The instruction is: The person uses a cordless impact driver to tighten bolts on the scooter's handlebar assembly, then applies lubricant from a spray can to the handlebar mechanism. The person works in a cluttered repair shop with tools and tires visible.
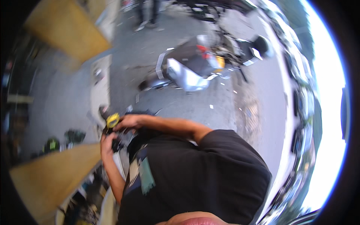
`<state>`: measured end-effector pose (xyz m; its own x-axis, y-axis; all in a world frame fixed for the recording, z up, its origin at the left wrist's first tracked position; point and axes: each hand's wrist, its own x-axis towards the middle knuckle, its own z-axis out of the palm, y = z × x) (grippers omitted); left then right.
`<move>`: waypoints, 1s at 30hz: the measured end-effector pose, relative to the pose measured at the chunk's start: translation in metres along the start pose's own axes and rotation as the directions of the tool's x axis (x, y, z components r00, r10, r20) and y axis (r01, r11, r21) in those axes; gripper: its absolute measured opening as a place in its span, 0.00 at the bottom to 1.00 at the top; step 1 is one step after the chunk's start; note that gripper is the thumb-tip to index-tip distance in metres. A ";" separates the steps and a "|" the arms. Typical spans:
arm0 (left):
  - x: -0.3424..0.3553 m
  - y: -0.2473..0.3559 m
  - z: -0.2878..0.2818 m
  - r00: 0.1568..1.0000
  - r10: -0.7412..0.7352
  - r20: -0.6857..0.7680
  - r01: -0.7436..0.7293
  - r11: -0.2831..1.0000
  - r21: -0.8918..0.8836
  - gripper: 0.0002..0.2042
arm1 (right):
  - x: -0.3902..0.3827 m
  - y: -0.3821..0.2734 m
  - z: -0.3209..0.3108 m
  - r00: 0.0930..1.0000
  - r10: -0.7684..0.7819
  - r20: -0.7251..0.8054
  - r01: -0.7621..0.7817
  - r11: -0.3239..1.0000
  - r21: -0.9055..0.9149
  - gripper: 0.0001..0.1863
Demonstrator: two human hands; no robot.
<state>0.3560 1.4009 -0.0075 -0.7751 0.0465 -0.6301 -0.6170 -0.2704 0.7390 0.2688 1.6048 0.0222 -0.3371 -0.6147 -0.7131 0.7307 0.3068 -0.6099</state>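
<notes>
A compact yellow-and-black hand tool is held out at the left of the head view, its exact kind lost in blur. My right hand reaches across from the right, its fingers closed against the side of the tool. Just below, my left hand closes round the tool's dark lower part. A dark piece shows at the tool's far side; whether it belongs to the tool I cannot tell.
A motor scooter stands on grey pavement beyond my hands. Yellow-brown panels rise at the far left, and another panel is nearer. Parts and tools are heaped at the lower left. A person's legs are at the back; parked cars line the right.
</notes>
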 end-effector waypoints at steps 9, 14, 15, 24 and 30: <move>0.086 0.049 -0.075 0.996 -0.004 -0.093 0.022 0.982 0.187 0.19 | 0.197 -0.020 0.020 0.960 -0.272 -0.069 0.280 0.949 0.144 0.18; 0.132 0.091 -0.121 0.972 -0.070 -0.226 0.113 0.976 0.184 0.32 | 0.264 -0.093 0.013 0.990 -0.116 0.082 0.113 0.993 0.037 0.12; 0.138 0.119 -0.129 0.955 -0.120 -0.271 0.180 0.961 0.211 0.33 | 0.283 -0.114 0.011 0.991 -0.102 0.091 0.109 0.991 -0.078 0.12; 0.181 0.261 -0.203 0.905 -0.080 -0.418 0.062 0.996 -0.056 0.29 | 0.388 -0.306 0.037 0.901 -0.156 0.405 0.316 0.875 -0.367 0.15; 0.193 0.292 -0.312 0.765 0.073 -0.640 -0.276 0.935 -0.223 0.29 | 0.504 -0.397 0.122 0.774 0.136 0.618 0.362 0.706 -0.608 0.15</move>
<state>0.0685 1.0306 0.0126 -0.5503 -0.5999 -0.5808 -0.3330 -0.4802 0.8115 -0.1190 1.0842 -0.0527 0.2054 -0.8835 -0.4209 0.0331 0.4361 -0.8993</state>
